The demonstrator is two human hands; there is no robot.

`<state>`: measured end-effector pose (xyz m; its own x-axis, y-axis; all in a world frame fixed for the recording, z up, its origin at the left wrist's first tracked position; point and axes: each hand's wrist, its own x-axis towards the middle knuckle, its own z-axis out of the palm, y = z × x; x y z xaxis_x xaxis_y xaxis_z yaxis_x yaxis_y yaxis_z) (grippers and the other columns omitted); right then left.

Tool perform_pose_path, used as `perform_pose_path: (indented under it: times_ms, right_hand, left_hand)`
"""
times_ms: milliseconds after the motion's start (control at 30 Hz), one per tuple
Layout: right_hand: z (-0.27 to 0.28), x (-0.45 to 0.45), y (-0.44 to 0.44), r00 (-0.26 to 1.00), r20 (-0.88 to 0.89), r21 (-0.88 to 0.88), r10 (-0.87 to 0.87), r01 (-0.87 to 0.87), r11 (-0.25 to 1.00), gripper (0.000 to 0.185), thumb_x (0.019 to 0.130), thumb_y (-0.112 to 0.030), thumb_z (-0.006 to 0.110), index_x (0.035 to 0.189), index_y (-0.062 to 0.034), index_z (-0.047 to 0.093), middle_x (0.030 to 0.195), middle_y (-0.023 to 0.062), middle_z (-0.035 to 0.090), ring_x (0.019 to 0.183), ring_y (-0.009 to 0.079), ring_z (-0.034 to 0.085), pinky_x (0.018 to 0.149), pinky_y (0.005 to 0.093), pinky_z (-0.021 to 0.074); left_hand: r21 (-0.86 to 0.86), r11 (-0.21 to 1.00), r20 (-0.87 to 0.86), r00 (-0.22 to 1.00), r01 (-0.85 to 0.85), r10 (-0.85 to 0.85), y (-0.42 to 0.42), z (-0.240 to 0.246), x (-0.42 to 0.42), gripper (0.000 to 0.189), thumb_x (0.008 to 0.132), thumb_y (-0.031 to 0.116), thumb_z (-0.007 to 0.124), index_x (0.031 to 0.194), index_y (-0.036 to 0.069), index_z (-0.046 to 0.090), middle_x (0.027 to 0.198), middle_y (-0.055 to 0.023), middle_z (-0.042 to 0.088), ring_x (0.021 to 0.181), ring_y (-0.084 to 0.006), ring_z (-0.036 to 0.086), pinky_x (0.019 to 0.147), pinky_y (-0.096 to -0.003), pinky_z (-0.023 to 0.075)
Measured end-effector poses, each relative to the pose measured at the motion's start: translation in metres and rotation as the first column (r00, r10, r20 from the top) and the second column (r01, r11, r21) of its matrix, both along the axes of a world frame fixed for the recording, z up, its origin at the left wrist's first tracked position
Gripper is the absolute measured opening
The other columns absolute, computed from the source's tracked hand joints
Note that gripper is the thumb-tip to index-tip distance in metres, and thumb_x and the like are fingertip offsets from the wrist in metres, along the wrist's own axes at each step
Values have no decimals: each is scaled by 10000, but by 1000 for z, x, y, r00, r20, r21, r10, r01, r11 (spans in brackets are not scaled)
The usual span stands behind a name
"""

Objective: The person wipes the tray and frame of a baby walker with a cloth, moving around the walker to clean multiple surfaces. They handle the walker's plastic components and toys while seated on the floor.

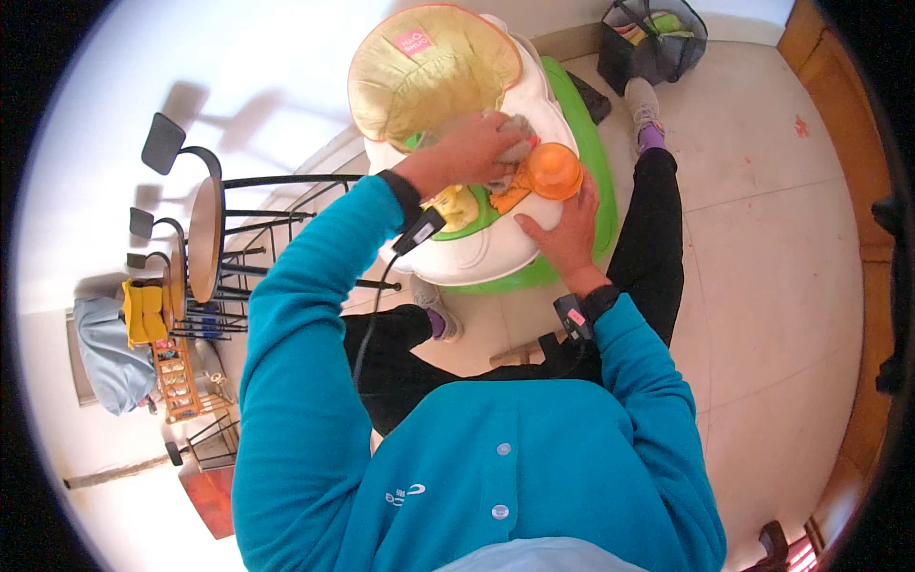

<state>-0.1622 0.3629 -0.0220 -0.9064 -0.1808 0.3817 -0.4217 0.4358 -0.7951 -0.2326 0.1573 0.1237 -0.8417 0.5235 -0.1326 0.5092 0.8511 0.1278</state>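
Observation:
A baby walker (475,261) with a white tray, green base and padded yellow seat (429,68) stands before me. My left hand (486,151) reaches over the tray, its fingers closed on a crumpled greyish cloth (516,146). My right hand (572,229) lies at the tray's right edge, thumb on the white plastic, fingertips beside a round, translucent orange toy part (555,171). Whether those fingers grip it is hidden. An orange toy piece (509,196) lies between the hands. A yellow toy figure (457,207) sits on the green part of the tray, below my left wrist.
Chairs with black metal frames and round wooden seats (206,239) line the wall at left. A black mesh bag (652,43) stands beyond my right shoe (642,104). Wooden furniture (868,286) edges the tiled floor (772,286) at right. A cable hangs from a device at my left wrist.

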Motion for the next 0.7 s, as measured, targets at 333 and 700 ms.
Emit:
perform_pose_path:
  times_ms: [333,700]
  right_hand:
    - [1,5,-1,1000,17,-31,12,-12,999,994,674,-460,858,1460,-34,423,1545,263,263,1427,463,247,1179,545,235]
    - [-1,6,-1,999,38,-62,25,-23,998,950,693,-452,841,1431,-8,440,1524,267,283,1405,453,277,1162,532,257]
  left_hand:
    - [86,996,193,981,11,-28,-15,-5,0,465,681,90,766,1134,127,665,1068,-136,608,1028,-379,598,877,-484,490]
    - [142,949,84,952,283,-296,-16,-2,-30,632,656,72,792,1255,180,623,1092,-108,586,1043,-351,594,900,-473,494]
